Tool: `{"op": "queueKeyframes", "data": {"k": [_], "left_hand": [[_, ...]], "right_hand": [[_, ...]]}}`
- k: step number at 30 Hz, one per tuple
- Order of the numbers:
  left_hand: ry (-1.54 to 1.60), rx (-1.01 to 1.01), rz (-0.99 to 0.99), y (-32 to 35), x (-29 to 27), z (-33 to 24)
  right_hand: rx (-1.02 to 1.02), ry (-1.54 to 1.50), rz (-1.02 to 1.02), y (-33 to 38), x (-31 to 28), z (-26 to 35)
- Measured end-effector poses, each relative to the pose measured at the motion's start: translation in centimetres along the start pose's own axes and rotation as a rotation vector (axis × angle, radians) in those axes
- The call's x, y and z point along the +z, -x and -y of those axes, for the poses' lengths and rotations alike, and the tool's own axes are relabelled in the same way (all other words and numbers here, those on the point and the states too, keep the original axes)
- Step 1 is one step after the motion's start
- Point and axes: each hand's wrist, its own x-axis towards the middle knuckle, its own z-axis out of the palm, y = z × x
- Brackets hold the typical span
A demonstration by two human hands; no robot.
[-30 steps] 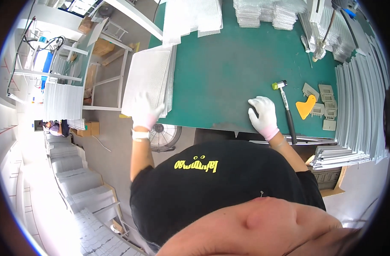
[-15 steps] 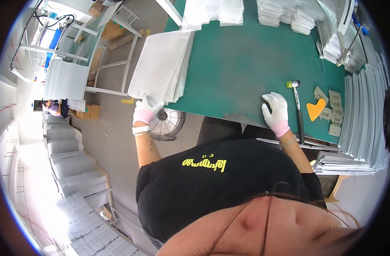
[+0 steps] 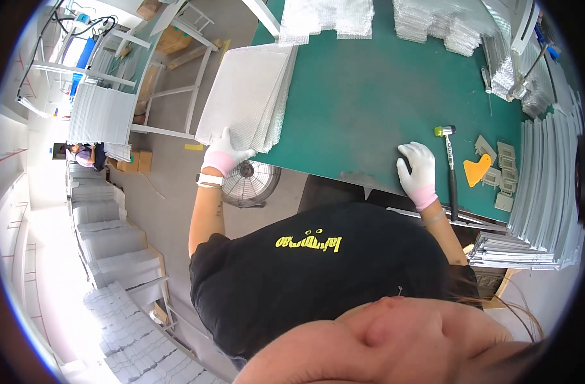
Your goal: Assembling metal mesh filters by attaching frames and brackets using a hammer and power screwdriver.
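Note:
My left hand (image 3: pixel 222 155), in a white glove with a pink cuff, rests on the near edge of a fanned stack of whitish mesh sheets (image 3: pixel 244 89). Its fingers lie stretched over the top sheet and the thumb points out to the right. The stack lies at the left edge of the green table (image 3: pixel 356 96), its near corner reaching past the tabletop. Gloved the same way, my right hand (image 3: pixel 418 169) lies at the table's front edge with fingers loosely bent and apart, holding nothing. A mallet (image 3: pixel 450 169) with a black handle lies just right of it.
Right of the mallet are a yellow heart-shaped scraper (image 3: pixel 477 171) and several beige plastic parts (image 3: pixel 507 168). More mesh stacks (image 3: pixel 328 16) stand at the back. Long pale strips (image 3: pixel 541 173) line the right side. A floor fan (image 3: pixel 251 185) stands below the table's left corner.
My left hand has slid onto the sheet, its fingers now flatter and pointing away from me. The right hand keeps its place on the table. The whole view has shifted slightly.

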Motion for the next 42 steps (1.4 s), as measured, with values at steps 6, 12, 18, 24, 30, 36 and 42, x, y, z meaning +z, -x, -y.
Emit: {"op": "queueKeyframes", "data": {"k": [6, 12, 18, 24, 30, 36, 42], "left_hand": [[-0.017, 0.063, 0.137, -1.2, -5.6, 1.8], [0.313, 0.191, -0.163, 0.6, -12.8, 7.8], [0.586, 0.117, -0.424, 9.7, -9.7, 2.0], [0.271, 0.388, -0.663, 14.0, 2.0, -9.3], [0.223, 0.819, -0.202, 12.1, 6.2, -15.7], [0.165, 0.937, -0.125, 5.4, -2.4, -17.4], [0.244, 0.373, -0.730, -18.8, -7.2, -18.0]], "right_hand": [[-0.011, -0.005, 0.000, -0.1, 0.1, -0.1], [-0.011, -0.004, -0.028, 0.0, 0.0, 0.0], [0.027, -0.058, -0.048, 0.3, 0.1, -0.7], [0.074, -0.115, -0.355, -0.1, -0.9, 0.4], [-0.040, 0.036, 0.139, -4.3, -0.5, 3.4], [0.074, 0.278, 0.368, -4.9, 1.8, 0.2], [0.099, 0.315, 0.291, -5.2, 2.0, -1.2]]}}
